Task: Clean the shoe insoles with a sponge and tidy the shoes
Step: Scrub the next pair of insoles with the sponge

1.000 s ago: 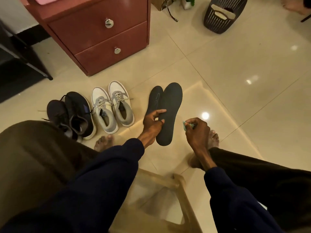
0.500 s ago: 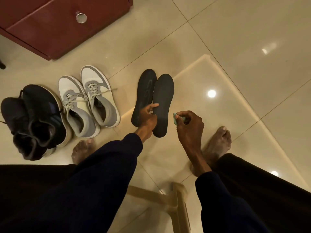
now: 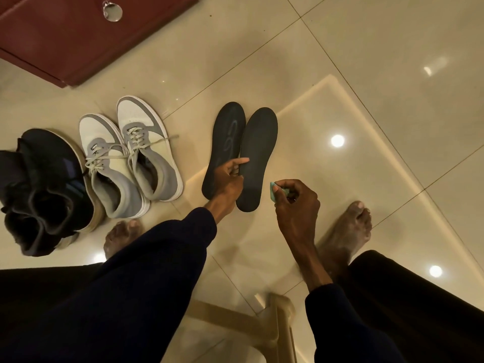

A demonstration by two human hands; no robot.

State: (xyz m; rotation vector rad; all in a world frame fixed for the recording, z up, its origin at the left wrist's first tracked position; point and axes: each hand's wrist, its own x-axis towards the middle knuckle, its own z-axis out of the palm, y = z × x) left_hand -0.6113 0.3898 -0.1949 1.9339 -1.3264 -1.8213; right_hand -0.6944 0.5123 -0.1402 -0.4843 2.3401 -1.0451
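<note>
Two dark insoles flat on the glossy tile floor (image 3: 366, 61), side by side and touching along their inner edges: marked insole (image 3: 226, 137), faint bluish scrawl on it, at eleven o'clock from the hands, plain insole (image 3: 259, 150) at twelve. Long axes near parallel, heels toward the person at six, toes away at twelve and tipped a little toward one. Left hand (image 3: 230, 178) reaching in from seven o'clock, laid over the seam at the heel half, index finger straight across the plain insole, other fingers curled at its inner edge, probably pinching that edge, the underside of the grip hidden. Right hand (image 3: 294, 203) just beside the plain insole's heel, at its four o'clock and not touching it, fingertips bunched narrow round a small green sponge (image 3: 273, 192). Judged step: steadying the plain insole for a wipe. Nearer hand for the scrubbing: the right, sponge just off the outer edge; strokes best run along the long axis, heel to toe, against the left hand's hold. Grey-and-white sneakers (image 3: 131, 158) at nine o'clock of the insoles, apart from them, toes at twelve; black sneakers (image 3: 44, 189) further out at nine, slumped together. Red-brown drawer unit (image 3: 65, 40) at eleven, pale stool frame (image 3: 235, 318) at six
</note>
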